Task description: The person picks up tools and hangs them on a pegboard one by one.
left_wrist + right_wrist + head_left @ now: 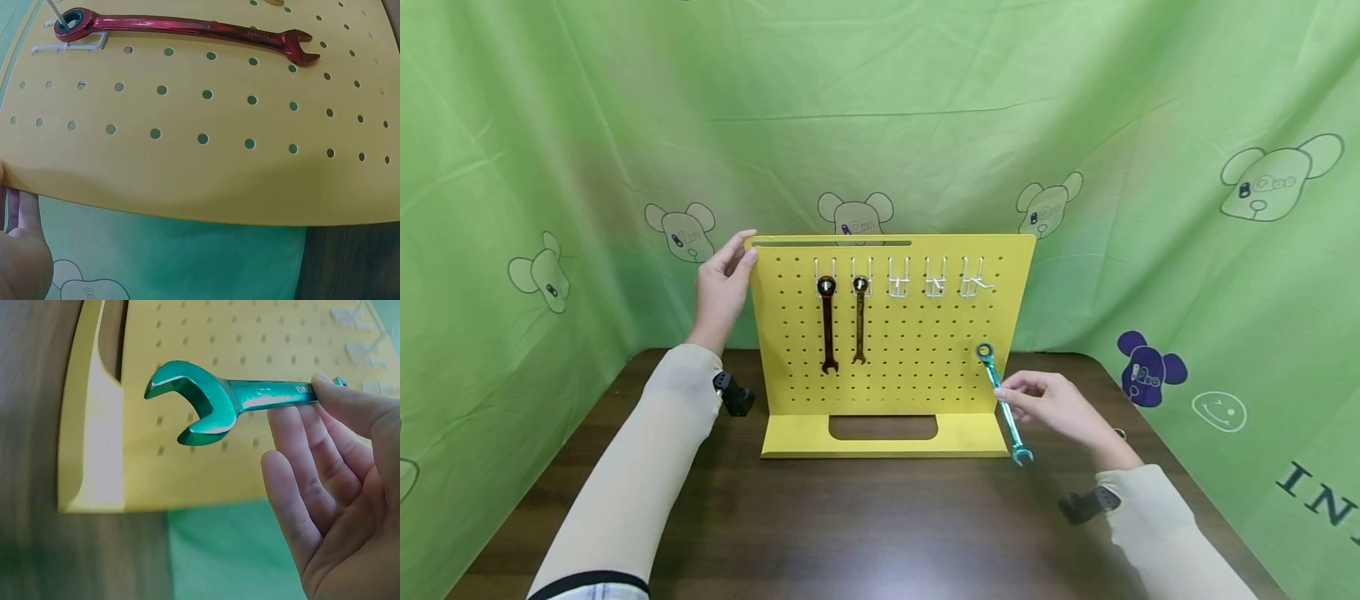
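My left hand (724, 287) holds the upper left corner of a yellow pegboard (917, 333), its thumb near the front face. In the left wrist view, some fingers (28, 215) reach behind the board's edge. My right hand (1052, 404) pinches a teal ratchet wrench (1006, 408) by its shaft, in front of the board's lower right. The wrench leans, ring end up and open end down. A dark red wrench (828, 333) and a bronze-coloured wrench (861, 329) hang by their ring ends on the two leftmost hooks.
Three more white hooks (936, 279) project from the board's upper right and bear no wrench. The board's yellow base (801, 433) stands on a dark wooden table (865, 525). A green curtain (925, 125) with cartoon heads surrounds the table's back and sides.
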### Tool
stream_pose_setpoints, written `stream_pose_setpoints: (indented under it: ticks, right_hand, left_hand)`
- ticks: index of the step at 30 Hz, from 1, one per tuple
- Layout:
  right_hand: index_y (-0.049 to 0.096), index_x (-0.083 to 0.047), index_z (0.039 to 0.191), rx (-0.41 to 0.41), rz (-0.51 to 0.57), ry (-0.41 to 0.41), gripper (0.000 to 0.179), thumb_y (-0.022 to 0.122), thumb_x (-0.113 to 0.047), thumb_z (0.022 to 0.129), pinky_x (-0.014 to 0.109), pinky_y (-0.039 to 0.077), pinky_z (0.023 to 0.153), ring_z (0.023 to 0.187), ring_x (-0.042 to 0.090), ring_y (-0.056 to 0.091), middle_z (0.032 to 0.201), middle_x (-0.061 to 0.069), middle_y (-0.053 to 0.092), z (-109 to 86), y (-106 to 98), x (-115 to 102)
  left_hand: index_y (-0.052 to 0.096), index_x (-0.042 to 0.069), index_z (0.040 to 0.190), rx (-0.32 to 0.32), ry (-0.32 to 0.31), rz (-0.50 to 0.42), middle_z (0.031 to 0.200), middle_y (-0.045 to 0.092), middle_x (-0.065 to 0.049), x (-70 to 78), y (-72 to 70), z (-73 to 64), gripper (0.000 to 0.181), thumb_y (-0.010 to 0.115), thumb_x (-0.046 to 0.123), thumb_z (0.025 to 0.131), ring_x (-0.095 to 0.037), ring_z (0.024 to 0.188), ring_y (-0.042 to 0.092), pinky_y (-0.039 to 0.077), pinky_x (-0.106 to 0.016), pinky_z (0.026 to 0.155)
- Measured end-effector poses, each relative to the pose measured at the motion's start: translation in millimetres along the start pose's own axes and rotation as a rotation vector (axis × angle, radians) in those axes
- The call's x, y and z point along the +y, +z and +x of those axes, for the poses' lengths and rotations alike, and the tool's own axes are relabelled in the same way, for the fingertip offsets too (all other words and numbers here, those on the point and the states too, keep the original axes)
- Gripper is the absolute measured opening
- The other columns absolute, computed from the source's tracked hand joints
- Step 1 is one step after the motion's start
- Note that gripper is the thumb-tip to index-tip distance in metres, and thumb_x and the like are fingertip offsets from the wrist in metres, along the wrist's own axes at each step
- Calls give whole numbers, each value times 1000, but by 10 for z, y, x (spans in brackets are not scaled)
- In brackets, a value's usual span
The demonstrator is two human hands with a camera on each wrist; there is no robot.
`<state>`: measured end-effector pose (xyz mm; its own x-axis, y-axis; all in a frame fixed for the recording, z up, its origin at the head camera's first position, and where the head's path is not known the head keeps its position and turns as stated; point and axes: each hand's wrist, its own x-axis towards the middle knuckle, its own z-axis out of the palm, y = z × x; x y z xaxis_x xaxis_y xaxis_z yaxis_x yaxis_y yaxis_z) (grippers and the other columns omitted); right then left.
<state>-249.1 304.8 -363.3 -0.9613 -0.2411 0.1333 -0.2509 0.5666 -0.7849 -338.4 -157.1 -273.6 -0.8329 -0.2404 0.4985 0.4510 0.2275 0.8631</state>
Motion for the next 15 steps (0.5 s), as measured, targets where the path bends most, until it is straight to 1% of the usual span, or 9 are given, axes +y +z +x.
stream_pose_setpoints:
  ticks: [5,11,13,15]
  right_hand:
    - [71,-1,104,-12,16,-33,28,71,-29,96,36,59,69,76,31,64,80,13,65,148,162,-206]
    - [71,-4,103,-15,29,-61,31,71,-35,95,31,55,65,77,30,63,79,9,66,296,310,-490]
    - [71,-3,103,-18,50,-80,32,71,-35,95,34,56,67,78,33,63,80,10,66,343,348,-582]
    - [71,-3,104,-24,69,-99,32,70,-34,96,40,57,71,80,35,63,81,10,66,386,383,-667]
  left_hand:
    - [67,19,134,-1,-3,0,121,66,-9,-1,-2,2,33,62,21,102,-12,100,59,51,-22,85]
    - [67,18,133,3,13,-9,119,66,-9,-2,0,2,32,62,20,101,-10,98,59,50,-19,82]
    - [68,18,132,4,11,-11,117,66,-9,-2,-1,3,32,62,19,101,-11,97,58,50,-19,82]
    - [67,18,133,2,7,-14,118,66,-9,-2,-1,4,32,62,19,101,-11,98,58,50,-20,83]
